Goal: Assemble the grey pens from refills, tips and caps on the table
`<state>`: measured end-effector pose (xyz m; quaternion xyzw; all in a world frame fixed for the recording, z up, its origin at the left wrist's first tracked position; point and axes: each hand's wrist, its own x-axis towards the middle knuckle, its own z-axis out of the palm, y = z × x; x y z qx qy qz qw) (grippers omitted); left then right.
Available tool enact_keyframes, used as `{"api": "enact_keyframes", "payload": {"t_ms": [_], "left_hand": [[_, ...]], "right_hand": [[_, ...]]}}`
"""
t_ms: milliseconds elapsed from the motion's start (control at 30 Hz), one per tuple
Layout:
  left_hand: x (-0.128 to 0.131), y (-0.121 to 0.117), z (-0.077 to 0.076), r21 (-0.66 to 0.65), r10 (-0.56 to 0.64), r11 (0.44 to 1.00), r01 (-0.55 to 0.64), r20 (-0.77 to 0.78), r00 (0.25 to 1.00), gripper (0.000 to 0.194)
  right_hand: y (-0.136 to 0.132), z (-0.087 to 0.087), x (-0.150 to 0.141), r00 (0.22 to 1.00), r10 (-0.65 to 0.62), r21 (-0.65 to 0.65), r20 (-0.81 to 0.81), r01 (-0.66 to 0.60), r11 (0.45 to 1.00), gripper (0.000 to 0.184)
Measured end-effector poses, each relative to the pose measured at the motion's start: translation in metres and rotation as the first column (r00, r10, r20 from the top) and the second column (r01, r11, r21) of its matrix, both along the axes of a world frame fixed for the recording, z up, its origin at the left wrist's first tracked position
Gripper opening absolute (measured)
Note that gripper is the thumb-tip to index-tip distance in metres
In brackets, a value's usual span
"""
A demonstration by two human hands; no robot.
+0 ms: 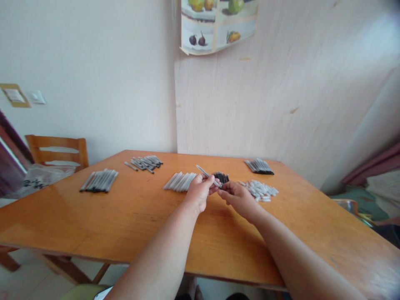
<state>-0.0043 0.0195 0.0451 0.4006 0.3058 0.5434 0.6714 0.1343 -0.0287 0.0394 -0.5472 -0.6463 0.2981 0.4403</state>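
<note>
A slim clear-and-white pen (203, 171) slants up to the left above the table. My left hand (199, 191) is closed around its barrel. My right hand (240, 199) pinches at the pen's lower, dark end; the fingertips partly hide what is there. Just left of my left hand lies a row of translucent white pen barrels (178, 182). Behind my fingers sits a bundle of thin black pen parts (222, 177), partly covered. Beside my right hand is a loose heap of short whitish pen caps or similar pieces (261, 190).
On the wooden table (131, 221), black-ended pens lie in a left row (100, 181), a back-left pile (145, 162) and a back-right stack (260, 166). A wooden chair (59, 155) and a plastic bag (46, 177) with black pieces are at left. A wall (109, 75) stands behind.
</note>
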Motion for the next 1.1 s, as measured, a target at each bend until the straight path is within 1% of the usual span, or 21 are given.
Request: {"api": "enact_keyframes", "payload": {"t_ms": [100, 267, 433, 567, 633, 833, 967, 1100], "left_hand": [[0.0, -0.0006, 0.0006, 0.001, 0.01, 1.0, -0.01, -0.004, 1.0, 0.018], [0.0002, 0.0, -0.0003, -0.004, 0.007, 1.0, -0.007, -0.007, 1.0, 0.019], [0.0002, 0.0005, -0.0008, -0.005, 0.011, 1.0, -0.011, -0.01, 1.0, 0.016], [0.0002, 0.0003, -0.0012, -0.001, 0.009, 1.0, -0.009, -0.011, 1.0, 0.018], [0.0003, 0.0003, -0.0014, -0.001, 0.011, 1.0, -0.011, -0.005, 1.0, 0.019], [0.0006, 0.0012, -0.0022, -0.001, 0.018, 1.0, -0.018, -0.002, 1.0, 0.019], [0.0004, 0.0017, -0.0031, -0.002, 0.012, 1.0, -0.012, -0.005, 1.0, 0.02], [0.0006, 0.0015, -0.0028, -0.002, 0.022, 1.0, -0.022, -0.003, 1.0, 0.02]], "right_hand": [[0.001, -0.0018, 0.0006, 1.0, 0.017, -0.031, -0.004, -0.017, 0.999, 0.028], [-0.0008, 0.0014, 0.0003, 1.0, -0.026, 0.017, -0.005, 0.026, 1.0, 0.023], [-0.0012, 0.0027, 0.0001, 1.0, -0.006, -0.032, 0.006, 0.006, 0.999, 0.026], [0.0015, -0.0008, 0.002, 1.0, -0.011, 0.001, 0.009, 0.011, 1.0, 0.022], [0.0021, -0.0016, 0.0027, 1.0, -0.023, 0.007, -0.004, 0.023, 1.0, 0.022], [0.0009, -0.0003, 0.0033, 1.0, -0.011, -0.052, 0.019, 0.012, 0.999, 0.028], [-0.0002, 0.0022, 0.0019, 0.999, -0.035, -0.008, 0.015, 0.035, 0.999, 0.02], [-0.0013, 0.0036, 0.0008, 0.999, -0.038, -0.018, -0.003, 0.038, 0.999, 0.023]]}}
